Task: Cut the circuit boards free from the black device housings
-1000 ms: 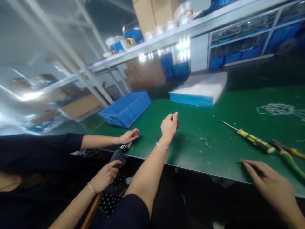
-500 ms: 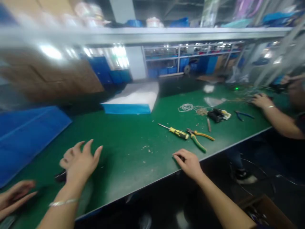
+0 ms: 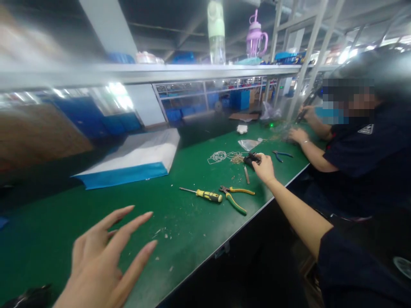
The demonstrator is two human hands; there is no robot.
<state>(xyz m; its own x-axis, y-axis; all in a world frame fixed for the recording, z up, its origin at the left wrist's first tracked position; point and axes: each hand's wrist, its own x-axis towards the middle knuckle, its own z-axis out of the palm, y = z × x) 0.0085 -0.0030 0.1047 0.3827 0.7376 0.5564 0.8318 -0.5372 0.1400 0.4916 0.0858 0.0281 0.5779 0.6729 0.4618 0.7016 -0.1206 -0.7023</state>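
Note:
My left hand [image 3: 101, 256] hovers over the green table [image 3: 192, 235] at the lower left, fingers spread, holding nothing. My right hand [image 3: 265, 167] reaches far across to the right, its fingers closed round a small black object [image 3: 249, 160] whose kind I cannot make out. Beside that lie a pile of small brass-coloured pieces [image 3: 236, 158] and a tangle of white cord [image 3: 218, 156]. Nearer me are a yellow-and-black screwdriver [image 3: 208, 196] and cutting pliers [image 3: 236, 197] with green and yellow handles, their jaws apart. A thin pointed tool [image 3: 246, 175] rests below the black object.
A co-worker [image 3: 362, 141] sits at the right, hands over the table, near blue-handled pliers [image 3: 282, 155]. A white-topped blue box [image 3: 128, 175] stands at the back left. A shelf [image 3: 180, 72] with bottles runs overhead. Part of another black object [image 3: 28, 297] shows at the lower left.
My right hand has moved from the table's front edge out to the black object and closed on it. My left hand stays open. The view has swung to the right.

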